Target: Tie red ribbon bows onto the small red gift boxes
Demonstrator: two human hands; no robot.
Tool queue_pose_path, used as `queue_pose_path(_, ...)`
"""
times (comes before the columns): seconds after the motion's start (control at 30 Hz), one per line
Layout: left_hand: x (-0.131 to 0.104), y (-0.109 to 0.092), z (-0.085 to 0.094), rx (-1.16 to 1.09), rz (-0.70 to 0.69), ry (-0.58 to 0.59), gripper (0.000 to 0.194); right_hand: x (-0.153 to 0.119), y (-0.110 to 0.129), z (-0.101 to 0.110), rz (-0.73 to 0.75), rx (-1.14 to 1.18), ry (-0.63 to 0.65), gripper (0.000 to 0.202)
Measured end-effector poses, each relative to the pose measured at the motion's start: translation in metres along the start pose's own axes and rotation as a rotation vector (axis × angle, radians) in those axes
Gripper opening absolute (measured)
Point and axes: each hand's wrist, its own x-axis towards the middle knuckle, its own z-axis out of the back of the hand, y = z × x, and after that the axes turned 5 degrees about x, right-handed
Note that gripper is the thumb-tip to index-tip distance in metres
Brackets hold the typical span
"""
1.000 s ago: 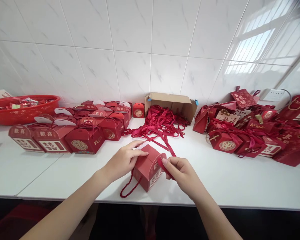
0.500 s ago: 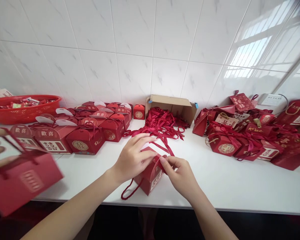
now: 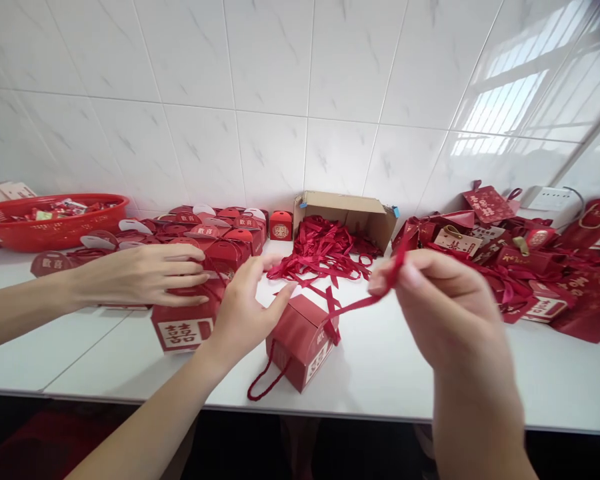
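A red gift box (image 3: 300,333) with a curved top and a dark red cord handle (image 3: 260,393) stands in front of me near the table's front edge. My left hand (image 3: 247,310) is at its upper left side, empty, with thumb and fingers apart. Raised to the right of the box, my right hand (image 3: 447,300) pinches a red ribbon (image 3: 357,305). This ribbon stretches from the box's top right side to my fingers. Another person's hand (image 3: 145,277) reaches in from the left over a second red box (image 3: 185,332) with a white label.
Rows of red boxes (image 3: 203,230) sit at the back left, beside a red basin (image 3: 65,230) of small wrapped items. A cardboard box (image 3: 350,200) lies behind a heap of red ribbons (image 3: 320,247). Boxes with ribbon bows (image 3: 510,267) crowd the right.
My right hand has pulled the ribbon up and to the right. My left hand has let go and moved slightly left. The other person's red bag has gone from the left; their hand is over a box.
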Motion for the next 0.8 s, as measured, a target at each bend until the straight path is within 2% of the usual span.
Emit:
queue_pose_path(0.1,-0.016,0.02,-0.012,-0.09,0.315,0.211,0.037,0.001,0.008,0.003,0.019,-0.043,-0.042,0.021)
queue_pose_path(0.2,-0.025,0.027,-0.023,-0.187,0.433,0.307,0.039,0.013,-0.012,-0.001,-0.138,-0.158,0.038,0.026)
queue_pose_path(0.33,-0.029,0.023,-0.03,-0.115,0.418,0.328,0.034,0.027,-0.057,-0.008,-0.4,-0.312,0.21,0.026)
queue_pose_path(0.43,-0.032,0.023,-0.032,-0.124,0.386,0.333,0.029,0.028,-0.081,-0.011,-0.53,-0.354,0.315,0.024)
queue_pose_path(0.63,-0.035,0.025,-0.031,-0.146,0.378,0.339,0.027,0.027,-0.096,-0.014,-0.565,-0.401,0.425,0.022)
queue_pose_path(0.8,-0.034,0.022,-0.03,-0.137,0.401,0.353,0.026,0.031,-0.097,-0.017,-0.569,-0.406,0.432,0.021)
